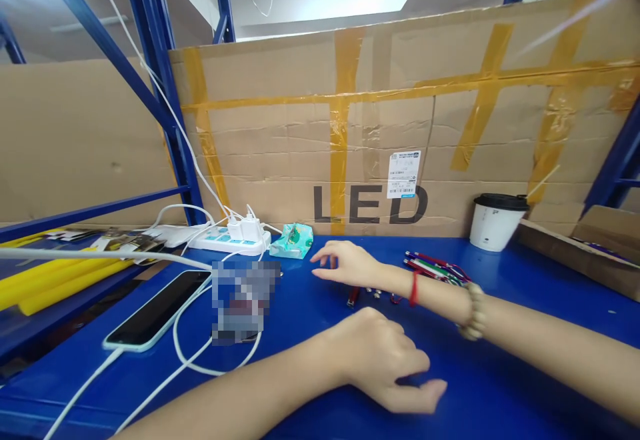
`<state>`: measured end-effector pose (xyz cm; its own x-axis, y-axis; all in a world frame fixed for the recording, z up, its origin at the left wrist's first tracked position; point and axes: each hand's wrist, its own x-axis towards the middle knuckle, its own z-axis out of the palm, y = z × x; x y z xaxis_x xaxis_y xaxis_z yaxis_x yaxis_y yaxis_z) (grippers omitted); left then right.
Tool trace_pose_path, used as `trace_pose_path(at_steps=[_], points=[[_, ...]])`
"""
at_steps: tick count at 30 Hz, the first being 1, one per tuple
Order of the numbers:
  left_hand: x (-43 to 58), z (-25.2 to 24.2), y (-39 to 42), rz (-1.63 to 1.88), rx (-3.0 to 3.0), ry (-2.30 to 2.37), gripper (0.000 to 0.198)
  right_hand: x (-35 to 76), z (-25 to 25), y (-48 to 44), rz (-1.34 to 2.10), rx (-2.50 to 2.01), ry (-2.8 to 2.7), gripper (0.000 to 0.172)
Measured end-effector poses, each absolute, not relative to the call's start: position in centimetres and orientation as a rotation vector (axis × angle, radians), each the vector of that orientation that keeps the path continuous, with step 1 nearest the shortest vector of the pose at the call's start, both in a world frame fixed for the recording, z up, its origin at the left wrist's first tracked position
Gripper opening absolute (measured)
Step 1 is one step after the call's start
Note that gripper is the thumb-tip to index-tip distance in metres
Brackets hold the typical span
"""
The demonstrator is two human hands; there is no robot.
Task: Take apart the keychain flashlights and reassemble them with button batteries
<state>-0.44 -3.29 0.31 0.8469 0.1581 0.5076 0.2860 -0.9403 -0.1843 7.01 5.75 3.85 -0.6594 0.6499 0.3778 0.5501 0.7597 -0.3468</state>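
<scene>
My left hand [385, 362] reaches in from the lower left, low over the blue tabletop [480, 380]. Its fingers are loosely curled, thumb and forefinger stand apart, and nothing shows between them. Farther back, my right hand [347, 264] stretches leftward with fingers bent and apart, holding nothing visible. It is nearest to a crumpled turquoise packet [292, 241]. Below the right wrist lie a dark red clip-like piece [353, 297] and a few small shiny bits [373, 292], partly hidden. Behind the right forearm is a pile of coloured pens [435, 268].
A phone [159, 310] with a white cable lies left, beside a blurred-out object [244, 301]. A power strip [225, 240] with chargers stands behind. A lidded paper cup [497, 223] and an open cardboard box [580, 257] are right. A large cardboard sheet [280, 160] closes the back.
</scene>
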Motion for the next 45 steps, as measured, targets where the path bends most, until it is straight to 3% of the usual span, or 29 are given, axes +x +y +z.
trace_pose_path(at_steps=[4,21,33,39,45], points=[[-0.2,-0.4,-2.8,-0.852,-2.74,-0.293,0.036,2.2,3.2,7.6,0.341,-0.957,-2.547,0.031],[-0.1,-0.8,-2.8,-0.75,-2.831,-0.441,0.035,0.1,2.8,9.3,0.642,-1.077,-2.654,0.014],[0.2,-0.7,-2.4,-1.208,-2.993,-0.372,0.033,7.4,3.5,7.4,0.666,-1.162,-2.627,0.017],[0.4,-0.5,-2.5,-1.213,-2.973,-0.378,0.034,8.0,2.6,8.6,0.686,-1.056,-2.583,0.048],[0.0,-0.9,-2.3,-1.156,-2.936,-0.36,0.034,7.1,2.1,8.2,0.591,-1.011,-2.539,0.022]])
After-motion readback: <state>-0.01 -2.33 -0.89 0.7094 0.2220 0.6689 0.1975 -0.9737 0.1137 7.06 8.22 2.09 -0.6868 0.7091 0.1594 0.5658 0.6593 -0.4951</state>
